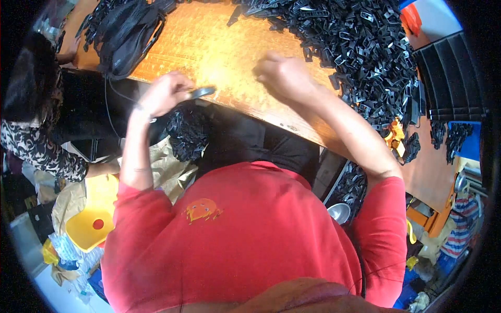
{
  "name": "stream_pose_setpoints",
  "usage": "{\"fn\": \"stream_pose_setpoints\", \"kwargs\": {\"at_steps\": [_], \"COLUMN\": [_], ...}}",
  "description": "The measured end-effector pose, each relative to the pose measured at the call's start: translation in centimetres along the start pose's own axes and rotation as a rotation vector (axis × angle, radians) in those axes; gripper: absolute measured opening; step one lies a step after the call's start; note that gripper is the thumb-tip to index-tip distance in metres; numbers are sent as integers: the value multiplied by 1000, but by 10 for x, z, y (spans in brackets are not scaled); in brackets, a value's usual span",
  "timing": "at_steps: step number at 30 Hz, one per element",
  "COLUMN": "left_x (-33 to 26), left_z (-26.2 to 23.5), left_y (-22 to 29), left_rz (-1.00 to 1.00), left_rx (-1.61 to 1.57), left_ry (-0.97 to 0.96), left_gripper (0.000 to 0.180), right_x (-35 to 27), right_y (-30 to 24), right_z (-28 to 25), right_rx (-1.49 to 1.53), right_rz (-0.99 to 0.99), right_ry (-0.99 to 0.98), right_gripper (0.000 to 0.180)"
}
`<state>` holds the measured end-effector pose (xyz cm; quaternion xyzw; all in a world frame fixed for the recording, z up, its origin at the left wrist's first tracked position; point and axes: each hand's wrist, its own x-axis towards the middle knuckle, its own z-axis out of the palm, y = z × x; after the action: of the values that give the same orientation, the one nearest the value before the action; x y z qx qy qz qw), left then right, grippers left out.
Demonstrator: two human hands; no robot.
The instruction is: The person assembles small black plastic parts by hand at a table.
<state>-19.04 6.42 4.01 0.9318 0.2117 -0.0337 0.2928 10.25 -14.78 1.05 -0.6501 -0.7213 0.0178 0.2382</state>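
On my feed, the left hand pinches a dark elongated piece at the wooden table's near edge, long axis pointing toward the right hand, whose blurred grip I can't read.

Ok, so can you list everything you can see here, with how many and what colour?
small dark piece: one, dark, in the left hand
black plastic parts: too many to count, black, heaped on the table's right side
wooden table: one, orange-brown, in front of the person
stringy bundle: one, black, table's left end
orange object: one, orange, by the right forearm
ridged rack: one, black, far right
bowl: one, silver, beside the right hip
yellow plastic thing: one, yellow with a red spot, lower left
patterned sleeve: one, black and pale, a co-worker's, left
edge clutter: uncountable, mixed colours
shirt: one, red, on the person
hands: two, bare, over the table
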Motion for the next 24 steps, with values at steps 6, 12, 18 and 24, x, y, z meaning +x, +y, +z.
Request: {"fn": "stream_pose_setpoints", "kwargs": {"at_steps": [6, 12, 18, 24], "left_x": [69, 212, 246, 212], "left_z": [-1, 52, 63, 67], "left_y": [39, 84, 83, 78], "left_rz": [199, 364, 415, 471], "left_rx": [77, 83, 304, 192], "left_ry": [397, 570, 533, 537], "left_gripper": [33, 40, 35, 32], "right_x": [-28, -18, -16, -21], "right_y": [50, 58, 44, 25], "right_z": [-33, -15, -16, -22], "right_rx": [-400, -430, -170, -149], "right_rz": [292, 369, 353, 328], "right_ry": [103, 36, 12, 2], "right_gripper": [14, 11, 15, 16]}}
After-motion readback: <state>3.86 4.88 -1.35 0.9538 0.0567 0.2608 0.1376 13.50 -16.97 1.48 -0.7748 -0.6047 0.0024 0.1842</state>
